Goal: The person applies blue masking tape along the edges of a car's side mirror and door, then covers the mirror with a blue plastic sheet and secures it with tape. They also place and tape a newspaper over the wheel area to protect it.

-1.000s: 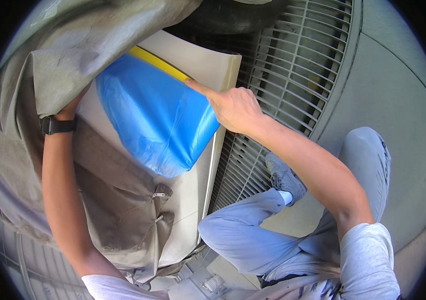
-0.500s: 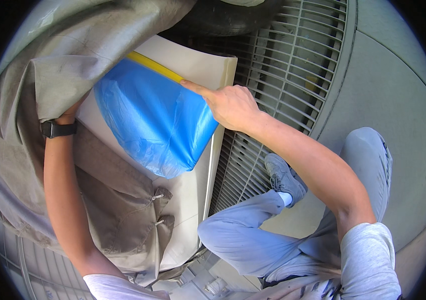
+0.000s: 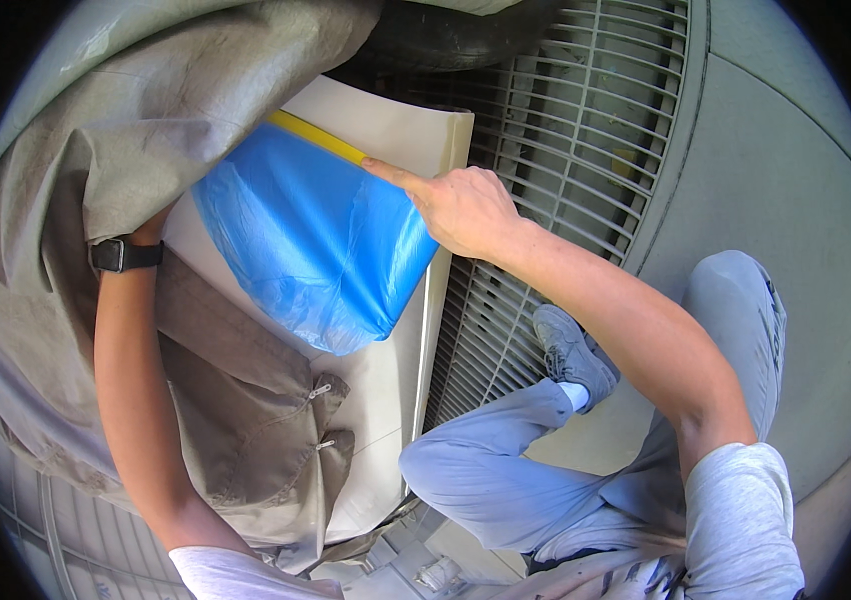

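A blue plastic masking film (image 3: 321,240) with yellow tape (image 3: 318,136) along its top edge lies over a pale, smooth panel (image 3: 386,110). My right hand (image 3: 466,212) is at the film's upper right corner. Its index finger stretches along the tape line, the fingertip touching the yellow strip. The other fingers curl at the film's edge, their tips hidden. My left hand (image 3: 149,228) reaches beneath a large grey-brown fabric cover (image 3: 146,170), near the film's left side. Only the back of that hand near the wrist shows, below a black watch; its fingers are out of sight.
White slatted grating (image 3: 596,130) lies to the right of the panel, with a dark rounded object (image 3: 446,35) at the top. Loose cover cloth with zippers (image 3: 246,420) hangs at lower left. My bent leg and grey shoe (image 3: 574,350) are at lower right.
My left wrist and the cover's fold have shifted slightly to the right. My right hand keeps its place on the tape and film.
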{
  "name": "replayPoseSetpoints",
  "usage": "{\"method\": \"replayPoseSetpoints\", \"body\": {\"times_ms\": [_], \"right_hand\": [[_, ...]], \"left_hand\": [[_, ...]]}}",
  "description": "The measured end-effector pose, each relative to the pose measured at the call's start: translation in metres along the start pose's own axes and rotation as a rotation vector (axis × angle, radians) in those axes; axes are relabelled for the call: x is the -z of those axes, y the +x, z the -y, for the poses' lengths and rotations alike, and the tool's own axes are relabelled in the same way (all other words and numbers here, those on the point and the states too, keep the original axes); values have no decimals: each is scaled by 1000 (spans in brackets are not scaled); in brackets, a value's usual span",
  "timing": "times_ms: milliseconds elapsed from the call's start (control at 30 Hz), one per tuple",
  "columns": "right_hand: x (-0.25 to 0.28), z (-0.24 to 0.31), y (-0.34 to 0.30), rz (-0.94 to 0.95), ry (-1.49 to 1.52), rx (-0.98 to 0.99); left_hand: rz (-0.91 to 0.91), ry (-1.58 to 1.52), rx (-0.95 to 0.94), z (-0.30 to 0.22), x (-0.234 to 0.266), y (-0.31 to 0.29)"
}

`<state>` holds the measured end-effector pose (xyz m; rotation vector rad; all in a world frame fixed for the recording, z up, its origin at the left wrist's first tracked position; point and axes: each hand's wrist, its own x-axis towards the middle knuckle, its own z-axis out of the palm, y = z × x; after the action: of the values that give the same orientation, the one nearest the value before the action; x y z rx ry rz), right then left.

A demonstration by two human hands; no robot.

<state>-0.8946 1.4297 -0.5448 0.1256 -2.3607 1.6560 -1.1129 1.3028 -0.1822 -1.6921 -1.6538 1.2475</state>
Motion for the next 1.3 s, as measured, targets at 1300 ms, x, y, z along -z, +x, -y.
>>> {"method": "replayPoseSetpoints", "body": {"times_ms": [1300], "right_hand": [[-94,-67,-27,184,529,-588]], "left_hand": [[485,-450,-156,-218,45,97]]}}
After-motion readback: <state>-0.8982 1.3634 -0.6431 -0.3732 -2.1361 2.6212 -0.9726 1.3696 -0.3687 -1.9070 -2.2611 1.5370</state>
